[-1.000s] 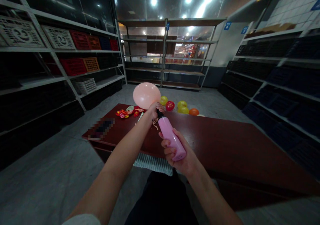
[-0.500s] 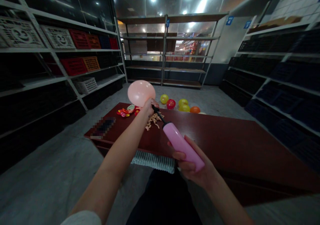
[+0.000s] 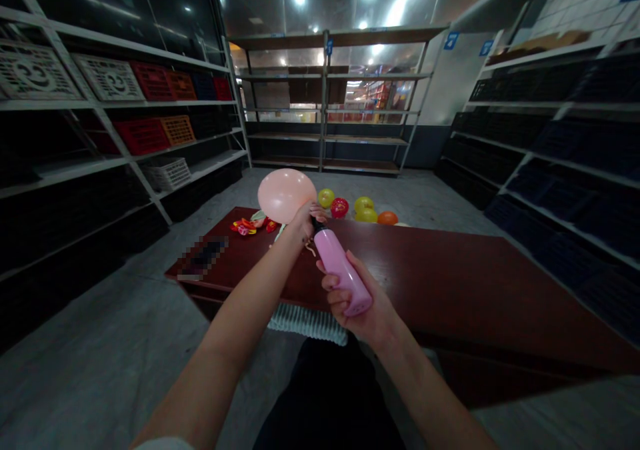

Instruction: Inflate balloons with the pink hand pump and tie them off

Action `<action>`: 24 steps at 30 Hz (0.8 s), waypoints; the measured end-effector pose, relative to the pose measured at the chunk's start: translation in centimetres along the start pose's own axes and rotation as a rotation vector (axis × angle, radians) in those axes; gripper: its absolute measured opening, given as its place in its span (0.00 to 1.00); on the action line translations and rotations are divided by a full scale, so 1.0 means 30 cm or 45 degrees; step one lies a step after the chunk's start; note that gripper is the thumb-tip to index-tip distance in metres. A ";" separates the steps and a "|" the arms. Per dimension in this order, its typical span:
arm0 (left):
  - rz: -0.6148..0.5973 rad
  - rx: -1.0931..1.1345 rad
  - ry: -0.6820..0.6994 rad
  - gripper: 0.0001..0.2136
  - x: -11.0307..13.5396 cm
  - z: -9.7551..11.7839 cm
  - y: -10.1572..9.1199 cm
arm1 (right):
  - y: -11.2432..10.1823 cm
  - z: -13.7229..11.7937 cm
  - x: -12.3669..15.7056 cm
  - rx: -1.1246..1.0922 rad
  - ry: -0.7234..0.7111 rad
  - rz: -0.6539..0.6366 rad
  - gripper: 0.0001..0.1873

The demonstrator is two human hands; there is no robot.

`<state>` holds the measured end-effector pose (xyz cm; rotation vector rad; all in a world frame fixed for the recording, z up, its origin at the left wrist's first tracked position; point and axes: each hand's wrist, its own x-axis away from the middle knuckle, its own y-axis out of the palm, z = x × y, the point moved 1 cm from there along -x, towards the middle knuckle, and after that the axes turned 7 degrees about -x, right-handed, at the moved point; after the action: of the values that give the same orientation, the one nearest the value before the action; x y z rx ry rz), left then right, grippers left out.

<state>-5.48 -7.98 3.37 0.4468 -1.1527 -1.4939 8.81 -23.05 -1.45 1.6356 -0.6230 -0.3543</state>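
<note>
Pink is the theme in the head view: a pale pink balloon, already round and well filled, is held up over the far left part of the dark red bench. Its neck is pinched shut onto the black nozzle by the left hand, fingers curled tight around it. The pink hand pump is gripped near its back end by the right hand, fingers wrapped fully around the barrel, which looks pushed all the way in toward the nozzle.

To get this step done well, the neck should probably be kept squeezed hard on the nozzle so no air leaks out on the pull stroke, and the pump kept in line with the balloon so the neck isn't twisted off. Strokes are best kept full and even; with the balloon this big, slowing down seems smart tbh.

Elsewhere on the bench, a little heap of uninflated balloons can be seen just left of the left hand. Beyond the far edge, finished balloons in yellow, red and orange are lying on the floor. A pale ribbed cloth is hung at the near edge. Crates are stacked on the shelving at left.
</note>
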 end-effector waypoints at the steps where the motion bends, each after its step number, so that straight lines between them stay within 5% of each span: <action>1: 0.030 -0.003 0.024 0.18 -0.010 0.014 -0.009 | -0.002 0.006 0.009 0.013 0.009 0.007 0.25; 8: 0.254 -0.099 0.184 0.17 -0.035 0.156 -0.070 | -0.059 0.035 0.113 0.330 0.050 0.208 0.32; 13: 0.296 -0.130 0.542 0.16 -0.021 0.194 -0.082 | -0.138 -0.094 0.143 1.299 -0.116 0.612 0.33; 19: 0.470 -0.051 0.935 0.16 0.012 0.116 -0.086 | -0.141 -0.280 0.131 2.831 -0.551 0.958 0.31; 24: 0.501 -0.026 0.992 0.16 0.019 -0.024 -0.104 | -0.127 -0.254 0.061 3.450 -0.567 1.039 0.32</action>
<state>-6.73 -9.15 0.62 0.6661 -0.5552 -0.8539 15.31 -17.68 -3.69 3.1477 -2.5805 1.6143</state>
